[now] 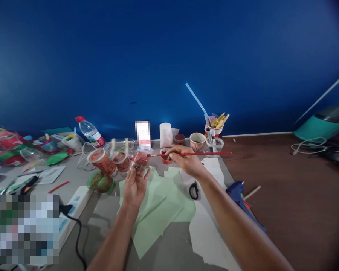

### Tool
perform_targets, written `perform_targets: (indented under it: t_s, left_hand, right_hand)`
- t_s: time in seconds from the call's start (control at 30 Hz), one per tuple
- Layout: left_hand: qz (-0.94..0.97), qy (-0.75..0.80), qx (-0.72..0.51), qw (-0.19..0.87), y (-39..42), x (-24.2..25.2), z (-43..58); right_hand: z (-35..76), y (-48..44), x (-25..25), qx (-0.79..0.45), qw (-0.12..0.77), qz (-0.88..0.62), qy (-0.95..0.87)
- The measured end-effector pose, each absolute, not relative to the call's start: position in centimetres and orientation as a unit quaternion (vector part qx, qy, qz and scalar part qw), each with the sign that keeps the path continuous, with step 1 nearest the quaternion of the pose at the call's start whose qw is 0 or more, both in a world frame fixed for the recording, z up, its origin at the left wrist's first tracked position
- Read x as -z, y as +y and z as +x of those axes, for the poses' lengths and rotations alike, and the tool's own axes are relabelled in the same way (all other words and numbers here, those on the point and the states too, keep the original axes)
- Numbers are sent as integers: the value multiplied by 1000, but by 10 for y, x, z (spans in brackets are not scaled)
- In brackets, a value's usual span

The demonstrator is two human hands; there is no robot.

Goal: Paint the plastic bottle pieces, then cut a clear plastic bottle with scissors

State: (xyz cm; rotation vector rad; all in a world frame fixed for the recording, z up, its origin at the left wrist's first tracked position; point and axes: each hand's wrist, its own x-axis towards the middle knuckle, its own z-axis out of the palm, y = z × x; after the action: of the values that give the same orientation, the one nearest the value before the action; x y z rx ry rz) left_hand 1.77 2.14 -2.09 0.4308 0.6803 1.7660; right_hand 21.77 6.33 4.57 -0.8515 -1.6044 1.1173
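My left hand (pixel 135 190) grips a clear plastic cup (pixel 140 159) partly coated in reddish-brown paint, held tilted above the table. In my right hand (pixel 183 161) is a thin red paintbrush (pixel 211 153), pinched near its bristle end and lying almost level. Its bristles meet the painted side of the cup, though whether they press on it is too small to tell. Just behind my right fingers stands a small red paint pot (pixel 166 159). Sheets of pale green paper (pixel 164 214) lie under both hands, and black-handled scissors (pixel 193 191) rest beside my right forearm.
Painted cups (pixel 102 162) and a green painted container (pixel 101 182) stand left of my hands. A water bottle (pixel 90 132) leans behind them. At the left lies a power strip (pixel 73 210); a blue glue gun (pixel 240 195) is at the right edge. A paper cup (pixel 198 142) stands behind.
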Motion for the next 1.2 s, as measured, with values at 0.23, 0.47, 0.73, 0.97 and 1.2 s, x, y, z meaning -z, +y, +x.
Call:
perform_targets:
  t_s: [0.23,0.47,0.73,0.97,1.2]
  left_hand:
    - [149,240,-727,625,23,25,11]
    - [138,224,-725,637,22,25,6]
    - [149,219,-717,645,23,27,7]
    - [134,230,-720,640,23,26,8]
    - [184,250,-716,625,24,31,9]
  right_hand:
    - [218,62,-45,-443,496,-316,-677]
    - [219,65,-43,-443,485,-363,-662]
    - [217,62,-45,-436,492,-322,-681]
    - [219,62,-45,-463,507,-329,-648]
    - [214,61,-42,-462,468,-333,-676]
